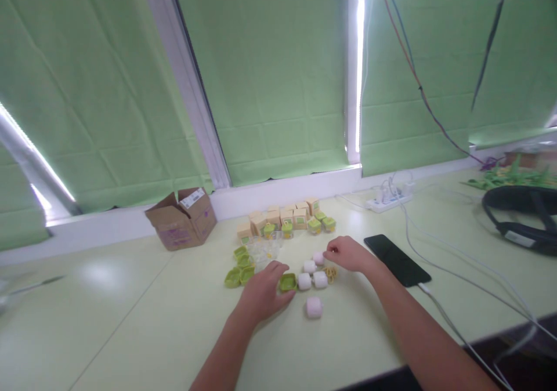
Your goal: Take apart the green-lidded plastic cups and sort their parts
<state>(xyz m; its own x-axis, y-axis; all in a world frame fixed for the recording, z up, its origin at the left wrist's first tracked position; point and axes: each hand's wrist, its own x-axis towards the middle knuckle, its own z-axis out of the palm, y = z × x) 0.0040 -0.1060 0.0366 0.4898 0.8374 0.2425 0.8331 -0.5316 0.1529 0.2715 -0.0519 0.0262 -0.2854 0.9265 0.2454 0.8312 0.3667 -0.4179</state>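
Observation:
My left hand (266,291) rests at the table with thumb and fingers apart, beside a small square green tray (288,282). Whether it touches the tray I cannot tell. My right hand (348,253) has its fingertips pinched together just above a pale pink rounded block (319,258); anything between them is too small to make out. Below that hand lies a little heap of yellowish loops (331,274). Several more whitish-pink blocks (320,279) cluster between my hands, and a single pink block (314,307) sits nearer to me.
More green trays (232,277) and clear plastic pieces (263,252) lie left of centre. Behind them stand small tan boxes (286,216) and green-topped containers (314,225). A cardboard box (183,223) is at the back left. Rightward are a phone (397,260), cables, a power strip (389,201) and a black headset (522,228).

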